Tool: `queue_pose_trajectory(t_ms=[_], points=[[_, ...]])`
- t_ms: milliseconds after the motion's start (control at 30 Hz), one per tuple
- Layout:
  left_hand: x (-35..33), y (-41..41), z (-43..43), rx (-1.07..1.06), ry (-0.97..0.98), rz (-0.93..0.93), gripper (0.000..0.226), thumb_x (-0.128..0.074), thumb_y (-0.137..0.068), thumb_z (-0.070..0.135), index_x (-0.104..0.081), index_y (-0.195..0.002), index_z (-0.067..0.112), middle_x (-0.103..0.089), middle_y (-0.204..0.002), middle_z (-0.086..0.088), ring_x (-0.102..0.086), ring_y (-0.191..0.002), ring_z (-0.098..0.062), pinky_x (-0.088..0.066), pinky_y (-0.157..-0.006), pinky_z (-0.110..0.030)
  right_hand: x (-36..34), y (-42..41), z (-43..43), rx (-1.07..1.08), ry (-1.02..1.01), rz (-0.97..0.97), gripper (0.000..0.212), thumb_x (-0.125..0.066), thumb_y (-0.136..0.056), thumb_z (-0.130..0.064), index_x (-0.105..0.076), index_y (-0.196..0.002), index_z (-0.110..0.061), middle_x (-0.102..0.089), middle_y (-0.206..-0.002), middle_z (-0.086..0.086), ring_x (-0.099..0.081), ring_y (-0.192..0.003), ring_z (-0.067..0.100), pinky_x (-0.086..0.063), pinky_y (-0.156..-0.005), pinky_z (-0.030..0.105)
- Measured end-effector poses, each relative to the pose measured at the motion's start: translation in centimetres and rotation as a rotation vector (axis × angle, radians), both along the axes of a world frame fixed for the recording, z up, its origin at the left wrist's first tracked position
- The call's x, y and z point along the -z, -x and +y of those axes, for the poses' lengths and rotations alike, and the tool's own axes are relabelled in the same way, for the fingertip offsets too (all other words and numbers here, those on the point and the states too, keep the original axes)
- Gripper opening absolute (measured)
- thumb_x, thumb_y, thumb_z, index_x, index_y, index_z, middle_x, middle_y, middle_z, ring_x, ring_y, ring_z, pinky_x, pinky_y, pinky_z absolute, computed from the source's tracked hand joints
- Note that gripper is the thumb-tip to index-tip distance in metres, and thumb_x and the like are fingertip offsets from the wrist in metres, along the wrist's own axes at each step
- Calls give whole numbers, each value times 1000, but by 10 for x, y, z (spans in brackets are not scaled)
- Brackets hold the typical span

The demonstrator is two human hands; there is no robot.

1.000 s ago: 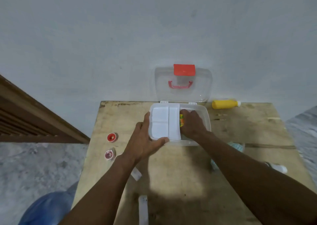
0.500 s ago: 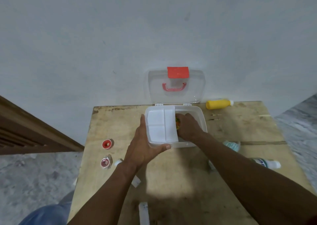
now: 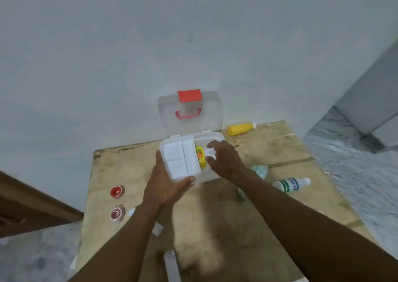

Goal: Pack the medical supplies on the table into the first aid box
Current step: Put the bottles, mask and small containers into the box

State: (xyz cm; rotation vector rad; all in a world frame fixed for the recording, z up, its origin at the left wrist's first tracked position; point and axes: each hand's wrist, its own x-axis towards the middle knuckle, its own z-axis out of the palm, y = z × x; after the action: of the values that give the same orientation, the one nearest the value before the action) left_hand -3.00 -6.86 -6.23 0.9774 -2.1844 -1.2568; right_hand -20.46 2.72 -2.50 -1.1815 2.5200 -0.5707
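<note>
My right hand has lifted out of the box, fingers now spread apart above its right half, uncovering a yellow packet inside. My left hand clamps the white ribbed tray at the box's left edge. The clear lid stands open against the wall at 12 o'clock. On the rough wooden table, a yellow bottle lies at 1 o'clock, a white bottle at 3, two red caps at 9. The near middle stays open.
</note>
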Motion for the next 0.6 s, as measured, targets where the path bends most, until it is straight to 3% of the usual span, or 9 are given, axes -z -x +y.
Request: queue_pose_trajectory(t_ms=[100,200,300,433,600], points=[[2,0,1,-24,-32,-18,105,-87,-60,47,-21,-140,32,-55,-125,11,-56,-112,-15,-52,-89,-39,-10,-6,28,81,87,7,35,-67,-89,-15,-63,-123,-7,-62,-117,18,-64,-105,34,-49,-93,38],[4,2,6,-29,-52,-18,100,-87,-66,34,-22,-141,25,-53,-121,10,-54,-109,-16,-46,-87,-32,-14,-13,61,167,97,20,34,-66,-89,-13,-64,-123,-7,-60,-118,16,-64,-104,34,-49,-92,37],[3,3,8,-48,-50,-42,100,-86,-68,32,-21,-142,20,-55,-126,2,-56,-114,-24,-45,-89,-34,-10,-18,97,238,-14,11,35,-63,-92,-16,-61,-127,-10,-57,-124,14,-61,-108,29,-45,-87,31],[3,2,9,-64,-52,-95,104,-84,-70,36,-15,-146,21,-54,-135,-8,-54,-121,-33,-45,-96,-43,3,-21,146,325,-108,11,37,-61,-92,-17,-60,-128,-10,-60,-124,15,-61,-111,31,-47,-90,34],[1,3,10,-63,-61,-118,105,-83,-72,36,-12,-147,20,-52,-139,-10,-52,-124,-35,-43,-98,-43,14,-7,197,395,-232,41,40,-55,-89,-9,-62,-128,-9,-60,-122,18,-58,-114,35,-49,-91,38]])
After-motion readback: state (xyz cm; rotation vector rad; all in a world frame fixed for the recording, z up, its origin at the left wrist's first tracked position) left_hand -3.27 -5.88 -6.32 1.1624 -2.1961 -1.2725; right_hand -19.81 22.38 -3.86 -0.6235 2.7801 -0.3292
